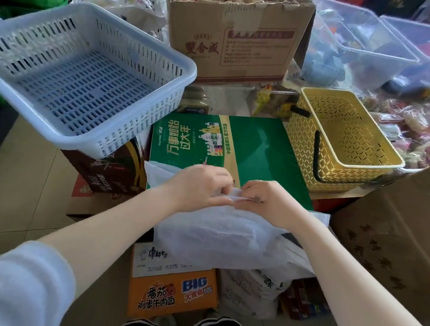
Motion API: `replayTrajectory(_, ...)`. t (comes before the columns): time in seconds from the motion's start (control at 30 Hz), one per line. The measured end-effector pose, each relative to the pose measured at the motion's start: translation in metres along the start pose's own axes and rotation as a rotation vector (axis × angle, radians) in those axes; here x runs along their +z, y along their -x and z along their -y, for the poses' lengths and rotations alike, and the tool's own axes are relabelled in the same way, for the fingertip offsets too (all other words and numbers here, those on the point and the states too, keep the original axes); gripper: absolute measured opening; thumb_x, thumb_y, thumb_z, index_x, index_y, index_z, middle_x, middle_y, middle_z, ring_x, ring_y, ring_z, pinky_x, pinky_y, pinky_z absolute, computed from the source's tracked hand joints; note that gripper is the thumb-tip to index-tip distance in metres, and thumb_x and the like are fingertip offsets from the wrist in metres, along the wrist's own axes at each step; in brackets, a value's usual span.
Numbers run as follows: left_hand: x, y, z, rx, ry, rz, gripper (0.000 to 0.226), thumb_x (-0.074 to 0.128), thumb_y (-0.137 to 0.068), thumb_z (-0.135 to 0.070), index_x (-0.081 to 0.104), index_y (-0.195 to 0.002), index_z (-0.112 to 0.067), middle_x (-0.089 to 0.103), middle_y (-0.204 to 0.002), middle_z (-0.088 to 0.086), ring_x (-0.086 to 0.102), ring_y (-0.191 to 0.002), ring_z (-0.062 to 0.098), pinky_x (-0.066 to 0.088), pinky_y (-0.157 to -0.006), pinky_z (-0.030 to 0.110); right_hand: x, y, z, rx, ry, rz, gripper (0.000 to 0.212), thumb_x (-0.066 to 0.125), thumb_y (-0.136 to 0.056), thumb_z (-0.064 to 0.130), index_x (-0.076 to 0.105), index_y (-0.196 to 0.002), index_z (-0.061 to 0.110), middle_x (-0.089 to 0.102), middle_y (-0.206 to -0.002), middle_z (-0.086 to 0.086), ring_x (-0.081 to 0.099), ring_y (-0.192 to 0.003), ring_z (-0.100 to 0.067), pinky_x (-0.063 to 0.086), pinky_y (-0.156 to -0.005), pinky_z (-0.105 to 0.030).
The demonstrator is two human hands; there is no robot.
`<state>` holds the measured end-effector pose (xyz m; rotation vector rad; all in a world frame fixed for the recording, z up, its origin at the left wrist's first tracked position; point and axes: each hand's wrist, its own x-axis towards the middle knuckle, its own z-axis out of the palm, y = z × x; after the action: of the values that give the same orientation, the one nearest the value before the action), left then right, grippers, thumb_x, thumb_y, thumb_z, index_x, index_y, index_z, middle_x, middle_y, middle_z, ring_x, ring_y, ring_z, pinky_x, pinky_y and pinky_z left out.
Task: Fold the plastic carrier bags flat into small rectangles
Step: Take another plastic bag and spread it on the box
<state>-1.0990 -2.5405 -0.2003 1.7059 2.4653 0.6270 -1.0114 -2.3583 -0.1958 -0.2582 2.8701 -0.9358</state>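
Note:
A white translucent plastic carrier bag (216, 232) lies spread over the near end of a green carton (263, 152) and hangs toward me. My left hand (200, 185) and my right hand (266, 198) meet at the bag's far edge. The fingers of both hands are curled and pinch a small bunched piece of the bag between them. A further corner of white plastic (154, 172) sticks out to the left of my left hand. The bag's fold under my hands is hidden.
A pale blue slotted basket (84, 73) sits at the left on a dark carton. A yellow lattice basket (345, 140) with black handles stands at the right. A brown cardboard box (237, 31) is behind; an orange noodle carton (172, 289) is below the bag.

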Motion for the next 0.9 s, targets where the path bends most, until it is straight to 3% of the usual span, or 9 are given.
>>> replayTrajectory(0.13, 0.012, -0.007, 0.014, -0.105, 0.125, 0.11, 0.039, 0.051, -0.09, -0.043, 0.052, -0.069, -0.011, 0.051, -0.068, 0.001, 0.048, -0.065, 0.019, 0.04, -0.062, 0.034, -0.02, 0.015, -0.012, -0.014, -0.001, -0.016, 0.024, 0.068, -0.083, 0.022, 0.068, -0.078, -0.001, 0.062, -0.079, -0.012, 0.053, -0.065, -0.023, 0.04, -0.062, -0.029)
replayTrajectory(0.27, 0.02, -0.001, 0.022, -0.176, 0.227, -0.021, 0.042, 0.041, -0.083, -0.056, 0.035, -0.058, -0.023, 0.037, -0.056, -0.009, 0.037, -0.052, 0.005, 0.032, -0.054, 0.028, -0.035, 0.038, -0.044, 0.16, -0.021, -0.039, 0.028, 0.068, -0.083, 0.023, 0.053, -0.067, 0.006, 0.049, -0.062, -0.006, 0.037, -0.055, -0.014, 0.029, -0.054, -0.025)
replayTrajectory(0.37, 0.02, 0.003, 0.029, -0.325, 0.305, -0.075, 0.03, 0.054, -0.087, -0.045, 0.047, -0.064, -0.026, 0.05, -0.061, -0.007, 0.045, -0.059, 0.005, 0.036, -0.059, 0.028, -0.045, 0.044, -0.068, 0.261, -0.006, -0.017, 0.025, 0.064, -0.086, 0.018, 0.049, -0.066, 0.018, 0.049, -0.064, 0.004, 0.042, -0.059, -0.012, 0.031, -0.054, -0.022)
replayTrajectory(0.5, 0.024, 0.008, 0.047, -0.537, 0.233, -0.018, 0.009, 0.051, -0.093, -0.024, 0.057, -0.087, -0.026, 0.066, -0.087, 0.001, 0.058, -0.077, 0.016, 0.045, -0.069, 0.033, -0.047, 0.018, -0.09, 0.377, 0.102, -0.077, 0.008, 0.051, -0.093, 0.019, 0.055, -0.087, 0.015, 0.063, -0.084, -0.004, 0.057, -0.075, -0.023, 0.045, -0.066, -0.031)
replayTrajectory(0.57, 0.026, 0.0, 0.056, -0.629, 0.098, -0.005, 0.014, 0.045, -0.096, -0.025, 0.053, -0.107, -0.026, 0.066, -0.094, 0.0, 0.059, -0.077, 0.02, 0.047, -0.064, 0.034, -0.051, -0.006, -0.089, 0.429, 0.224, -0.133, 0.013, 0.042, -0.097, 0.019, 0.051, -0.105, 0.013, 0.064, -0.09, -0.008, 0.057, -0.079, -0.028, 0.041, -0.073, -0.035)
replayTrajectory(0.63, 0.026, -0.016, 0.066, -0.699, -0.016, -0.056, 0.029, 0.042, -0.097, -0.024, 0.045, -0.126, -0.024, 0.066, -0.097, 0.002, 0.06, -0.077, 0.023, 0.047, -0.059, 0.034, -0.056, -0.032, -0.087, 0.425, 0.383, -0.257, 0.025, 0.042, -0.097, 0.014, 0.045, -0.121, 0.012, 0.063, -0.106, -0.012, 0.055, -0.096, -0.03, 0.036, -0.087, -0.039)
replayTrajectory(0.73, 0.021, -0.049, 0.082, -0.757, -0.12, -0.145, 0.026, 0.037, -0.099, -0.022, 0.054, -0.116, -0.014, 0.065, -0.098, 0.01, 0.059, -0.08, 0.027, 0.046, -0.062, 0.035, -0.054, -0.065, -0.077, 0.316, 0.456, -0.439, 0.041, 0.05, -0.092, 0.007, 0.044, -0.132, 0.008, 0.048, -0.134, -0.014, 0.04, -0.126, -0.032, 0.027, -0.109, -0.041)
replayTrajectory(0.83, 0.022, -0.083, 0.102, -0.717, -0.241, -0.152, 0.027, 0.034, -0.099, -0.019, 0.058, -0.104, -0.01, 0.064, -0.093, 0.012, 0.055, -0.075, 0.025, 0.041, -0.059, 0.033, -0.022, -0.075, -0.071, 0.086, 0.405, -0.493, 0.03, 0.053, -0.087, 0.006, 0.057, -0.117, 0.005, 0.055, -0.127, -0.017, 0.048, -0.121, -0.037, 0.039, -0.102, -0.047)
replayTrajectory(0.9, 0.027, -0.104, 0.117, -0.693, -0.301, -0.163, 0.026, 0.034, -0.099, -0.015, 0.058, -0.107, -0.008, 0.064, -0.094, 0.013, 0.053, -0.077, 0.024, 0.041, -0.06, 0.033, 0.014, -0.071, -0.078, 0.021, 0.356, -0.385, 0.031, 0.043, -0.088, 0.018, 0.059, -0.112, 0.006, 0.056, -0.126, -0.017, 0.052, -0.118, -0.037, 0.045, -0.096, -0.048)
